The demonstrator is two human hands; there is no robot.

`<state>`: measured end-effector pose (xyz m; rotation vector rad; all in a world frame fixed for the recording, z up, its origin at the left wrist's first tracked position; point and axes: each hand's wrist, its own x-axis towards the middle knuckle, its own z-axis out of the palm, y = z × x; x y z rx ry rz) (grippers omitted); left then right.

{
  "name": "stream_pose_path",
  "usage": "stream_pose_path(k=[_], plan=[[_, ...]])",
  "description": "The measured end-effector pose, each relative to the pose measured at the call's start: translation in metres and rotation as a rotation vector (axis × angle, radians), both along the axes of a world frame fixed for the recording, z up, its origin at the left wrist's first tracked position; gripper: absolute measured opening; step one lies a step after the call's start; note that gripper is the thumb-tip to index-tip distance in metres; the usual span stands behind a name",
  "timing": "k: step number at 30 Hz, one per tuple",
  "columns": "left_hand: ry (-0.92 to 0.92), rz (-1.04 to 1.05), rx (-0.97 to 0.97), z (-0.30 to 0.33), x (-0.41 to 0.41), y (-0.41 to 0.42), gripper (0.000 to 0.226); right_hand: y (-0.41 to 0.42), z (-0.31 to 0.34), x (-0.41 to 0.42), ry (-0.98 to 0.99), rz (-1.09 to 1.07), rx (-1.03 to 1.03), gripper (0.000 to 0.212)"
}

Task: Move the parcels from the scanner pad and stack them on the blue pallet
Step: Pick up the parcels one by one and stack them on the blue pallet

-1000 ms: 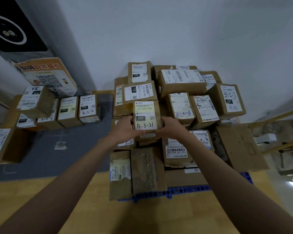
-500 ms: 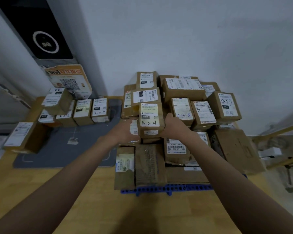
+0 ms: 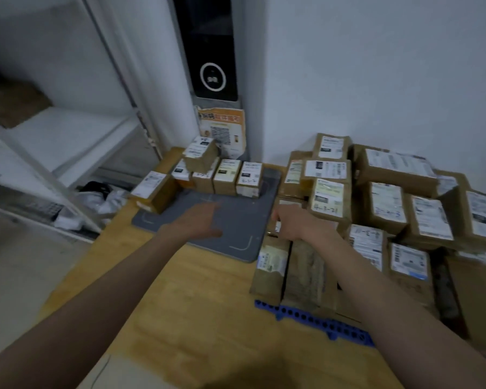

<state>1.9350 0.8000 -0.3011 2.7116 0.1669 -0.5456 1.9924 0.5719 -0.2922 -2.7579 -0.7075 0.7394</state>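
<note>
Neither hand holds a parcel. The left hand, fingers extended and relaxed, hovers over the grey scanner pad; motion blur hides the fingertips. The right hand, fingers loosely bent and blurred, lies at the left edge of the stack, just beside the parcel marked 4-3-21; whether it touches a box cannot be told. Remaining parcels stand along the far edge of the pad: a row of small boxes, one smaller box set atop the row, and one tilted box at the pad's left corner. The stacked parcels cover the blue pallet, whose perforated front edge shows beneath them. Pad and pallet lie side by side on a wooden floor.
</note>
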Motion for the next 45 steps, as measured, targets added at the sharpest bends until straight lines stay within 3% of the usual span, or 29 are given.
stream_pose_path(k=[13, 26, 30, 34, 41, 45], plan=[[0.003, 0.158, -0.013, -0.019, -0.003, 0.112, 0.071, 0.116, -0.018, 0.012, 0.089, 0.035, 0.010, 0.039], [0.097, 0.167, -0.004, -0.087, 0.042, 0.266, 0.060, 0.278, -0.098, 0.046, 0.212, 0.016, 0.039, 0.038], [0.109, 0.249, -0.003, -0.109, 0.065, 0.300, 0.067, 0.315, -0.130, 0.057, 0.276, 0.013, 0.069, 0.041], [0.107, 0.369, 0.004, -0.129, 0.092, 0.324, 0.098, 0.347, -0.158, 0.073, 0.328, -0.018, 0.112, 0.038], [0.113, 0.505, -0.152, -0.158, 0.113, 0.352, 0.101, 0.407, -0.178, 0.089, 0.486, -0.332, 0.445, 0.061], [0.037, 0.328, -0.265, -0.167, 0.094, 0.331, 0.067, 0.413, -0.183, 0.079, 0.448, -0.466, 0.633, 0.063]])
